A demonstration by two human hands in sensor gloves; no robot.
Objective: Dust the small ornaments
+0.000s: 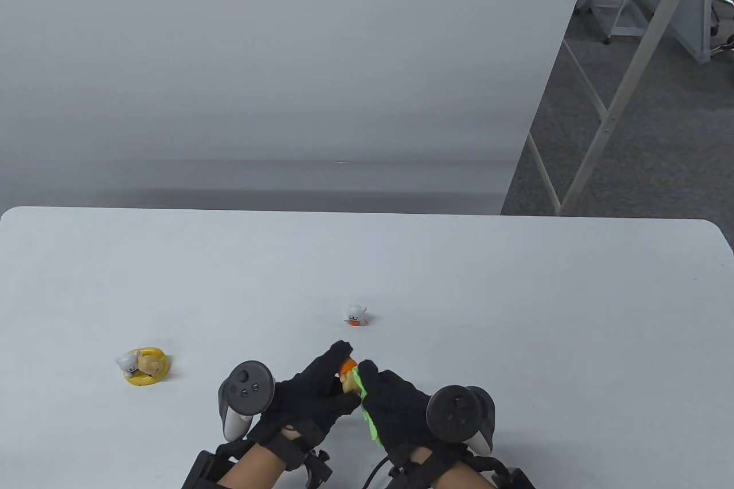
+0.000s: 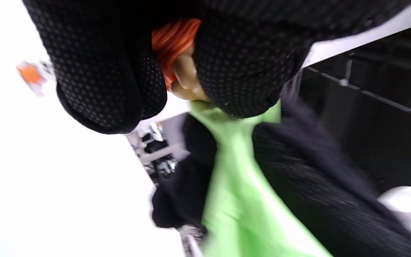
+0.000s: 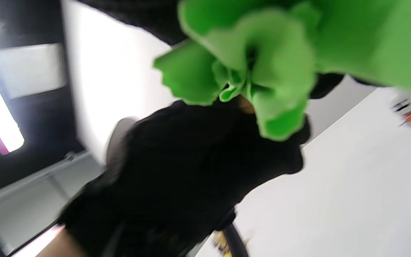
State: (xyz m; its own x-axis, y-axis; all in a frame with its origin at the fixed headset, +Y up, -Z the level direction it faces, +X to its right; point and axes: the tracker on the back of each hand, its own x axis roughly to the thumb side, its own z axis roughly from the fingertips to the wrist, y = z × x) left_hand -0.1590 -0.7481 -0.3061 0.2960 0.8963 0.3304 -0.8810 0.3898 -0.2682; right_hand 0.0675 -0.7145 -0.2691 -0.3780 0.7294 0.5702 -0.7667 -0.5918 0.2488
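Your left hand (image 1: pixel 312 391) and right hand (image 1: pixel 395 406) meet at the near edge of the counter (image 1: pixel 516 294). Your left fingers (image 2: pixel 95 71) pinch a small orange-topped ornament (image 1: pixel 347 374), held off the counter. Your right fingers (image 1: pixel 367 370) grip a bunched green cloth (image 1: pixel 370 414), which touches the ornament's underside in the left wrist view. Just beyond your hands, a white-and-orange ornament (image 1: pixel 356 315) stands on the counter. Well apart to the left, a yellow ring ornament with a white figure (image 1: pixel 142 366) rests on the counter.
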